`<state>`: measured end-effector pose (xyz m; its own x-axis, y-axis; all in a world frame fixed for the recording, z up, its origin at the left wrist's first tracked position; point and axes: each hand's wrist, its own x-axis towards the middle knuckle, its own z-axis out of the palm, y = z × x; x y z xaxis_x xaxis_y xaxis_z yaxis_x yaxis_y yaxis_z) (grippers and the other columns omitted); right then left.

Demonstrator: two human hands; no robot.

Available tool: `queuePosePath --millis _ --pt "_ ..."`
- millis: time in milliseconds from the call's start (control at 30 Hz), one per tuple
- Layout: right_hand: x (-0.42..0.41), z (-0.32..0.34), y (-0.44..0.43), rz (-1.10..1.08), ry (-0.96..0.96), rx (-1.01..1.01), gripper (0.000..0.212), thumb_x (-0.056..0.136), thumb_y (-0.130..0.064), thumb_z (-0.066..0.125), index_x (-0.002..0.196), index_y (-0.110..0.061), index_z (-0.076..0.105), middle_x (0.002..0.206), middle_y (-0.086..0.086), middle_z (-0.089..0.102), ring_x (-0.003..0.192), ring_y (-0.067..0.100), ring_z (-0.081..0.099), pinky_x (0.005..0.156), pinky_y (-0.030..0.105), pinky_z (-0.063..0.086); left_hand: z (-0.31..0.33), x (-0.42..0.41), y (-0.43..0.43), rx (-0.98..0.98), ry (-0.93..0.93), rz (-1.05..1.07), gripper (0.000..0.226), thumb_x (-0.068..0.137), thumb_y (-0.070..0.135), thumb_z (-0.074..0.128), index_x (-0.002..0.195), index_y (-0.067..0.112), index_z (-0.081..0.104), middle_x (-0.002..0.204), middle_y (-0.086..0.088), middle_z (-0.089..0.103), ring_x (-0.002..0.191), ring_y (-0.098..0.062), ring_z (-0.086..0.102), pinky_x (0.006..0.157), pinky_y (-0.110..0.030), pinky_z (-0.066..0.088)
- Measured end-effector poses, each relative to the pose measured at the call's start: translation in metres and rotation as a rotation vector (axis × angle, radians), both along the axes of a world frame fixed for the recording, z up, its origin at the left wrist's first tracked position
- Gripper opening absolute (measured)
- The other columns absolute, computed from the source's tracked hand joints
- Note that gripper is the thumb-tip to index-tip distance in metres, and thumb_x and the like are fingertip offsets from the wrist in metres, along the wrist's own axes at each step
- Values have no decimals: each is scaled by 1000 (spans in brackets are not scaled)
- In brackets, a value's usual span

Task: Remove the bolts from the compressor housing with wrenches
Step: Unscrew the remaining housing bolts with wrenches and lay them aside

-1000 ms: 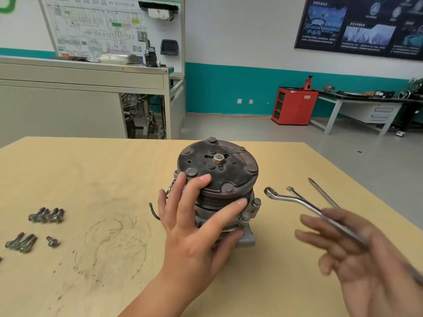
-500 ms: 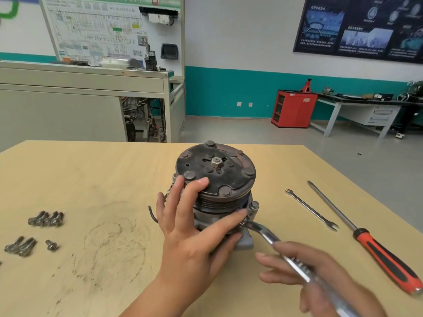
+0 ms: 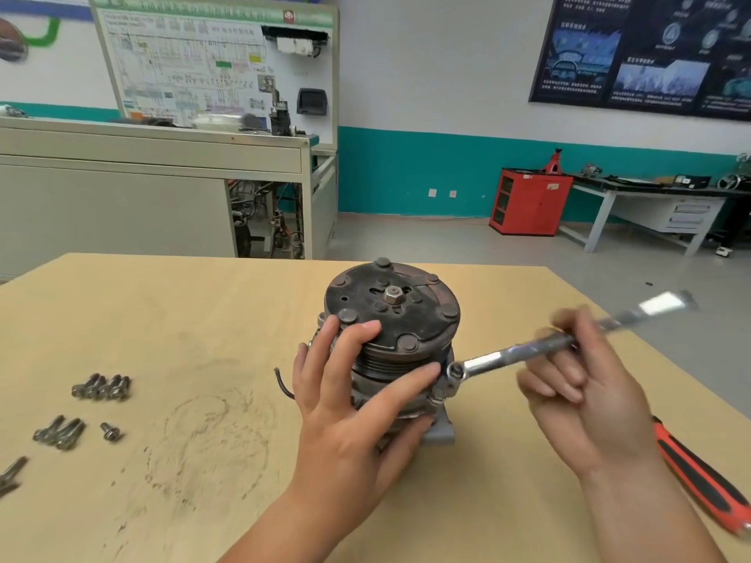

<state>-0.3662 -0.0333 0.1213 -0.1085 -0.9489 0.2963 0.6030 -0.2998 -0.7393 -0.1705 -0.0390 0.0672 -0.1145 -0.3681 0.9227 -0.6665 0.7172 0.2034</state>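
On the bench, our left hand grips the compressor and our right hand holds a wrench on a housing bolt. Loose bolts lie aside, so we judge ourselves well along.

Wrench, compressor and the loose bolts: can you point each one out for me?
wrench (image 3: 500, 356): head view, on its shiny shaft near the ring end.
compressor (image 3: 365, 292): head view, on the dark top plate.
loose bolts (image 3: 101, 387): head view, on the upper left cluster.

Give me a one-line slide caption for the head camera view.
Left hand steadies the compressor while the right hand holds a wrench against its side; loose bolts lie aside.
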Motion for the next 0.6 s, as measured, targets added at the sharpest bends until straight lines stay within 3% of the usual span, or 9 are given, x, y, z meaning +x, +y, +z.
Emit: queuePosePath --millis 67,133,200,333,600 --pt "-4 -10 28 -184 57 -45 32 82 -41 49 61 -24 66 39 -11 38 34 3 29 40 11 32 -2 -2 -1 -9 7 -4 30 84 37 62 113 38 56 144 0 25 146 -19 9 108 -58 26" --pt "1 -17 51 -329 177 -77 34 65 -58 64 61 -24 67 41 -5 51 35 7 46 42 8 37 -2 -2 -1 -16 16 -7 29 83 36 62 111 37 57 143 0 26 146 -19 10 110 -54 23" --pt "8 -24 66 -269 244 -67 44 47 -71 70 62 -30 70 50 1 65 40 14 60 41 7 39 -2 -2 -2 -20 18 -7 29 83 36 63 111 36 57 143 -1 27 146 -20 11 111 -52 21" --pt "27 -39 78 -167 549 -221 30 71 -72 57 83 -46 66 80 -3 75 64 16 71 47 9 45 -2 -2 -1 -19 22 4 33 82 36 64 114 35 56 143 2 24 142 -28 16 109 -57 24" --pt "38 -30 84 -215 600 -120 42 54 -85 59 71 -46 65 78 2 75 68 21 72 44 10 42 -1 -3 -1 -9 23 -5 33 83 35 63 115 35 56 139 -5 31 146 -19 9 109 -57 24"
